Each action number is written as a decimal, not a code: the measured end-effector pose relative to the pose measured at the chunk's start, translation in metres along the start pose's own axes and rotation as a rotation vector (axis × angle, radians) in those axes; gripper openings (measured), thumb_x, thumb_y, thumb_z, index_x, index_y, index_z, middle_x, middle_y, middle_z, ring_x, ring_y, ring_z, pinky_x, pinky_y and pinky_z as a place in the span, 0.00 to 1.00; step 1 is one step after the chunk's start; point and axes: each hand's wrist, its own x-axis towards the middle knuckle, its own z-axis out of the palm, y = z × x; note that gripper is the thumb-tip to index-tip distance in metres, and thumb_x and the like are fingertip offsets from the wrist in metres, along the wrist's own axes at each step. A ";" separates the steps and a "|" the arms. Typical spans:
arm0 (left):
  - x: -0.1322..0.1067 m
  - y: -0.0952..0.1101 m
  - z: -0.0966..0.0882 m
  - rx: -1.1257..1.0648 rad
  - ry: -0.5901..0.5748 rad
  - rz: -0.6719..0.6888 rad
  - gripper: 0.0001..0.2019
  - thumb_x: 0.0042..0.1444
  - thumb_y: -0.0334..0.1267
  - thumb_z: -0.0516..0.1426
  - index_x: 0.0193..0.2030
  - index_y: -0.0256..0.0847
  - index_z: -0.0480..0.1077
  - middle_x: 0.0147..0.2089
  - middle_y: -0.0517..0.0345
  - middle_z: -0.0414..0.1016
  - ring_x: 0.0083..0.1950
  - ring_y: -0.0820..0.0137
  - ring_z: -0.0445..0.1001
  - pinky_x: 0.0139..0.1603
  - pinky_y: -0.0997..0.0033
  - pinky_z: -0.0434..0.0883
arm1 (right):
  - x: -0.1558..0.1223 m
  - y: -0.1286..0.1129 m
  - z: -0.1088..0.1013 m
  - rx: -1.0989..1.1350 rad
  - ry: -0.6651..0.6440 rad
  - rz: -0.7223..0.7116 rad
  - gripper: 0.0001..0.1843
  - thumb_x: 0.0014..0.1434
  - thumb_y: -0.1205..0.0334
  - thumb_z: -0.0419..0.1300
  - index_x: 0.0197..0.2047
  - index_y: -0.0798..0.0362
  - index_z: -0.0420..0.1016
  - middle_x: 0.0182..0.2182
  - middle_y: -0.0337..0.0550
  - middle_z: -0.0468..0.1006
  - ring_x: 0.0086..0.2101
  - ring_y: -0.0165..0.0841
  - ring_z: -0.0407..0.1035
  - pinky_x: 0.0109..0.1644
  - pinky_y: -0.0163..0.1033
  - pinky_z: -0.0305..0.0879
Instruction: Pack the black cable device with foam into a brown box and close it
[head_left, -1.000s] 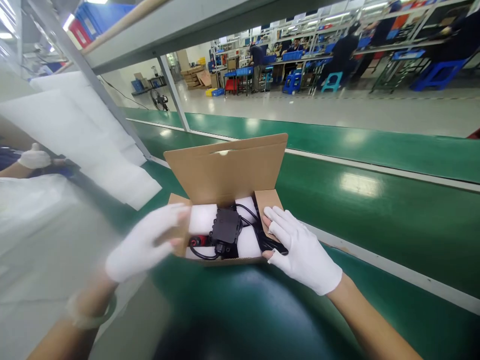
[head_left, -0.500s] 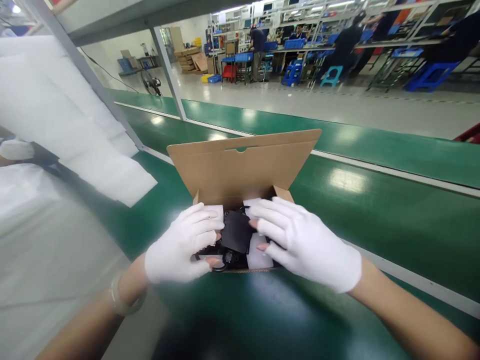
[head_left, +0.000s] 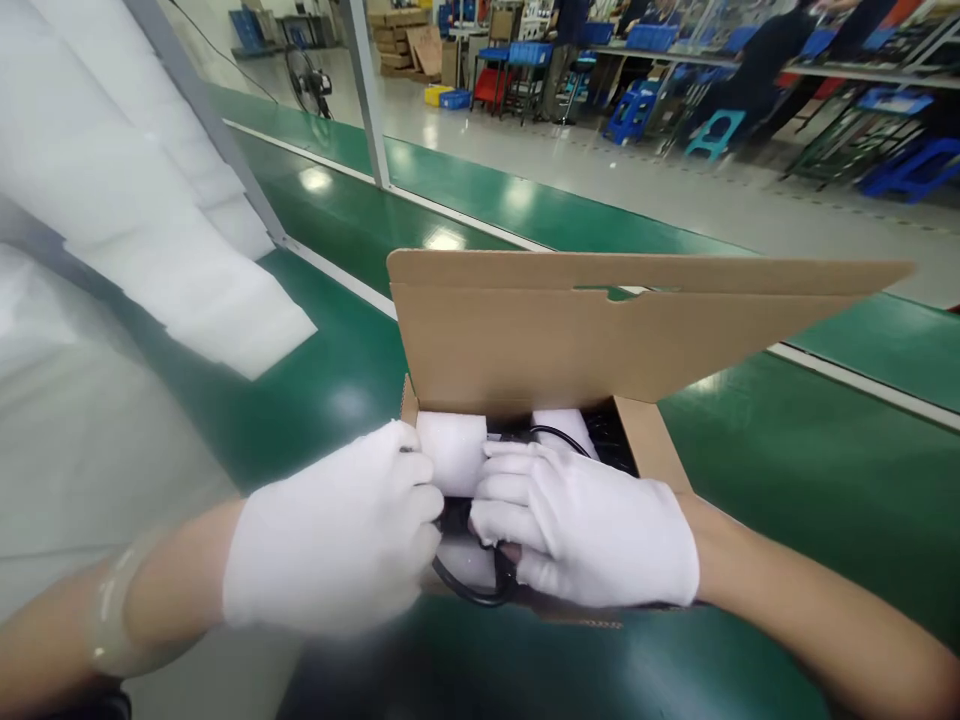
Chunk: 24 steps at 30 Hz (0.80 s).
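Note:
An open cardboard box [head_left: 637,340] stands on the green conveyor belt [head_left: 810,470] with its lid raised towards the far side. White foam [head_left: 450,450] and black cables [head_left: 469,590] lie inside it. My left hand [head_left: 337,545], in a white glove, is curled over the box's near left side. Beside it, my gloved right hand [head_left: 592,530] lies over the box's contents with its fingers bent round a black part. That black part is almost hidden between the two hands.
A stack of white foam sheets [head_left: 150,240] lies to the left on the bench. Beyond a metal post [head_left: 367,90] is a factory floor with blue stools, crates and people at distant workbenches.
Both hands have come together over the box's contents and now cover the black part. The view has moved closer to the box.

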 end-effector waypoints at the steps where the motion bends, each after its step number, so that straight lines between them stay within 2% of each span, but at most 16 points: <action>1: 0.002 0.003 -0.001 0.069 -0.079 0.000 0.07 0.49 0.37 0.55 0.22 0.41 0.64 0.23 0.55 0.58 0.24 0.63 0.55 0.25 0.58 0.59 | -0.001 0.000 0.001 0.003 0.024 0.032 0.07 0.53 0.68 0.55 0.37 0.55 0.68 0.35 0.43 0.68 0.38 0.35 0.61 0.47 0.42 0.59; 4: 0.016 0.015 -0.001 0.233 -0.301 -0.042 0.12 0.45 0.49 0.58 0.25 0.41 0.70 0.24 0.50 0.61 0.24 0.59 0.59 0.24 0.54 0.62 | 0.000 -0.001 0.000 -0.020 0.028 0.067 0.07 0.53 0.65 0.55 0.36 0.57 0.67 0.37 0.46 0.68 0.40 0.38 0.61 0.47 0.44 0.60; 7: 0.034 0.021 -0.002 0.229 -0.400 -0.044 0.24 0.33 0.59 0.64 0.33 0.45 0.73 0.27 0.49 0.65 0.27 0.54 0.63 0.31 0.43 0.66 | 0.003 -0.002 -0.003 0.000 -0.041 0.074 0.05 0.54 0.64 0.56 0.34 0.56 0.67 0.35 0.45 0.69 0.39 0.38 0.61 0.43 0.42 0.60; 10: 0.044 0.019 -0.005 0.111 -0.509 0.002 0.32 0.26 0.52 0.70 0.43 0.53 0.72 0.29 0.54 0.66 0.28 0.55 0.64 0.28 0.52 0.66 | 0.004 -0.002 -0.005 -0.003 -0.029 0.079 0.05 0.57 0.63 0.55 0.32 0.56 0.67 0.35 0.46 0.70 0.38 0.36 0.61 0.43 0.42 0.59; 12: 0.044 0.015 -0.007 0.086 -0.580 -0.003 0.34 0.24 0.48 0.72 0.44 0.49 0.72 0.30 0.53 0.67 0.29 0.56 0.63 0.26 0.57 0.65 | 0.005 -0.002 -0.004 -0.028 0.001 0.056 0.06 0.58 0.63 0.55 0.32 0.56 0.67 0.35 0.45 0.70 0.37 0.36 0.61 0.43 0.42 0.59; 15: 0.038 0.007 -0.003 0.055 -0.547 -0.047 0.31 0.29 0.50 0.70 0.42 0.40 0.72 0.34 0.51 0.68 0.32 0.58 0.64 0.30 0.58 0.65 | 0.005 -0.001 -0.003 -0.067 -0.017 0.055 0.07 0.57 0.60 0.57 0.32 0.55 0.67 0.33 0.42 0.70 0.36 0.36 0.60 0.41 0.42 0.58; 18: 0.033 0.000 0.006 -0.107 -0.390 -0.080 0.29 0.38 0.54 0.67 0.46 0.42 0.69 0.41 0.52 0.68 0.37 0.57 0.65 0.36 0.56 0.66 | 0.005 -0.001 -0.005 -0.102 -0.053 0.060 0.08 0.55 0.59 0.59 0.33 0.54 0.67 0.33 0.42 0.70 0.36 0.37 0.61 0.41 0.43 0.58; 20: 0.030 -0.002 0.015 -0.164 -0.314 -0.108 0.21 0.42 0.51 0.64 0.41 0.43 0.69 0.38 0.53 0.67 0.36 0.58 0.64 0.36 0.55 0.65 | 0.004 -0.001 -0.005 -0.117 -0.045 0.060 0.08 0.54 0.59 0.60 0.33 0.54 0.66 0.34 0.41 0.70 0.36 0.37 0.61 0.42 0.43 0.57; 22: 0.025 -0.001 0.022 -0.203 -0.273 -0.137 0.14 0.41 0.44 0.61 0.35 0.41 0.68 0.34 0.55 0.65 0.34 0.59 0.62 0.35 0.56 0.64 | 0.002 -0.002 -0.003 -0.129 -0.032 0.054 0.07 0.55 0.61 0.59 0.32 0.54 0.65 0.33 0.41 0.70 0.36 0.36 0.61 0.42 0.43 0.58; 24: 0.020 0.000 0.028 -0.247 -0.227 -0.155 0.12 0.40 0.41 0.60 0.32 0.41 0.66 0.34 0.56 0.64 0.36 0.60 0.61 0.36 0.55 0.64 | 0.000 -0.003 0.001 -0.137 -0.039 0.026 0.06 0.56 0.63 0.57 0.30 0.55 0.65 0.32 0.40 0.70 0.35 0.35 0.60 0.42 0.42 0.58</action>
